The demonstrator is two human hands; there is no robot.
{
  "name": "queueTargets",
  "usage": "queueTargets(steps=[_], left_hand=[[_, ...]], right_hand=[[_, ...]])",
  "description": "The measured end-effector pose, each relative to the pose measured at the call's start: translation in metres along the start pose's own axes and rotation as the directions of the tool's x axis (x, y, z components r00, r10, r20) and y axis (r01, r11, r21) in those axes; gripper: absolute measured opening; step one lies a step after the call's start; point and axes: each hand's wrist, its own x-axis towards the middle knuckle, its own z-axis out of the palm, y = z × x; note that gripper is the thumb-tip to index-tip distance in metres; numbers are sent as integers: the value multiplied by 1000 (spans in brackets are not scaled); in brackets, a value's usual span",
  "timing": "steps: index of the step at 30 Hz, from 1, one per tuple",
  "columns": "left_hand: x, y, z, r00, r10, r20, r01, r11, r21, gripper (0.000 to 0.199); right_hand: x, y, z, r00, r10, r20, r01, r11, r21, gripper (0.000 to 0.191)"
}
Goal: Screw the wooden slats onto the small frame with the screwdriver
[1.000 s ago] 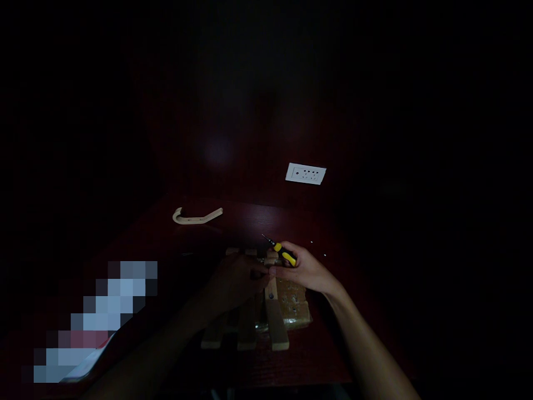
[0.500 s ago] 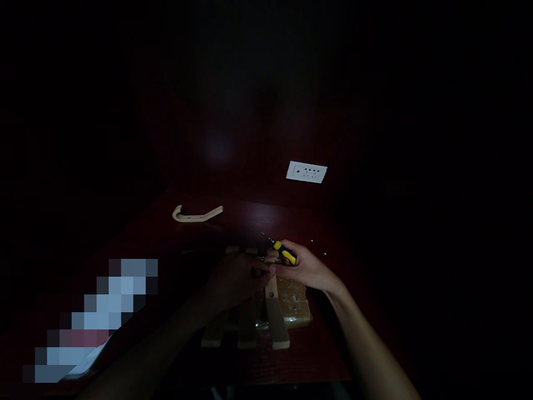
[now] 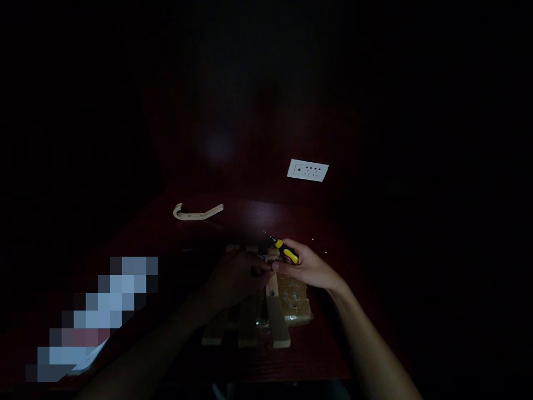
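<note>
A screwdriver (image 3: 287, 251) with a yellow and black handle lies in my right hand (image 3: 310, 266), its tip pointing up and left into the air. The thumb and fingertips of my right hand meet those of my left hand (image 3: 239, 278) over the rightmost wooden piece (image 3: 278, 319). My left hand's fingers are pinched together; whatever is between them is too small to tell. A dark screw head (image 3: 272, 293) shows in that piece. Two more wooden pieces lie to its left, partly under my left hand. Beneath them is a brown block (image 3: 297, 300) with clear plastic wrap and several holes.
Farther back on the dark red table (image 3: 258, 214) lies a loose curved wooden hook (image 3: 197, 215). A white wall socket (image 3: 308, 170) is on the panel behind. Two tiny white bits lie right of my right hand. A blurred-out flat object (image 3: 97, 311) is at left.
The view has shifted slightly. Both hands stay almost in place, fingertips still together, with the screwdriver still in my right hand.
</note>
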Motion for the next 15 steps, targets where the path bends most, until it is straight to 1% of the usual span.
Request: queueTargets(steps=[4,8,15], left_hand=[[0,-3,1,1000,10,0,-10,1000,-6,24],[-1,-3,2,1000,12,10,-12,1000,4,24],[0,0,1,999,22,-40,-19,996,84,22]], right_hand=[[0,-2,1,1000,14,-2,-14,999,43,37],[2,-3,2,1000,22,14,-23,998,50,34],[4,-4,1,999,41,24,-42,999,27,33]])
